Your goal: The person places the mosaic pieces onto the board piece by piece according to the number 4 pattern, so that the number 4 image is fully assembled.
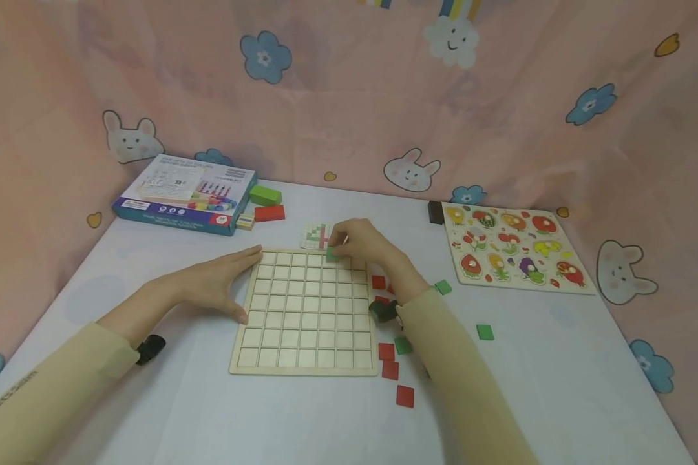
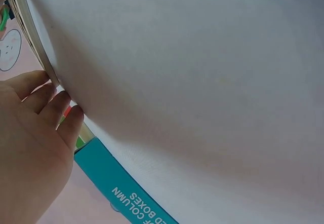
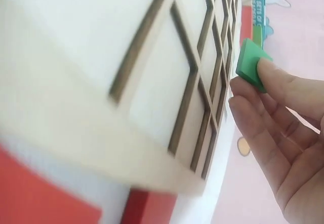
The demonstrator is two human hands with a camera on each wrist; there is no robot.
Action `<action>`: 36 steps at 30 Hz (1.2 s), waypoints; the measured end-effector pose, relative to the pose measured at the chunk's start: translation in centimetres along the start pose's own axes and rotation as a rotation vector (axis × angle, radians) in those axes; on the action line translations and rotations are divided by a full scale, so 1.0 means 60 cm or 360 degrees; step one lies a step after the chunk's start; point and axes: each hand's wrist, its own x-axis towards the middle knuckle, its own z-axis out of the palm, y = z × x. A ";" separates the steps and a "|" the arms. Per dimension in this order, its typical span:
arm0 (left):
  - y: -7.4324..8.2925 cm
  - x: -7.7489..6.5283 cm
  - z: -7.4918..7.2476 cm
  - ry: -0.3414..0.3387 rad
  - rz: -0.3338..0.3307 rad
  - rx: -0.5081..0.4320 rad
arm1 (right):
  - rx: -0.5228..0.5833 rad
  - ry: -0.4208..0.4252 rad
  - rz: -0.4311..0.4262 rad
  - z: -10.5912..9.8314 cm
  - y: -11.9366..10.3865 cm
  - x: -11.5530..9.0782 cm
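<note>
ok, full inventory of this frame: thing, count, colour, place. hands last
grid board: 1, pale wood, table centre, cells empty
green tile: 1, pinched over the board's far row
pattern card: 1, white with green and red squares, just beyond the board
loose red tiles: about 6, right of the board
loose green tiles: 3, right of the board
toy box: 1, blue and white, far left
blocks: green, red, one small striped, beside the box
fruit puzzle: 1, multicoloured, far right
table: white
left hand: flat against the board's left edge
right hand: pinches the green tile
</note>
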 end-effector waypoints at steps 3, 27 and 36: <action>-0.003 0.002 0.002 -0.0002 -0.0005 -0.0001 | -0.0024 -0.0011 0.0005 0.005 -0.006 0.003; -0.001 0.000 -0.003 -0.0003 0.0013 0.0034 | -0.0165 -0.0018 0.0057 0.019 -0.011 0.004; -0.003 0.004 0.003 -0.0002 0.0013 0.0023 | -0.0252 0.0027 0.0015 -0.041 0.020 -0.038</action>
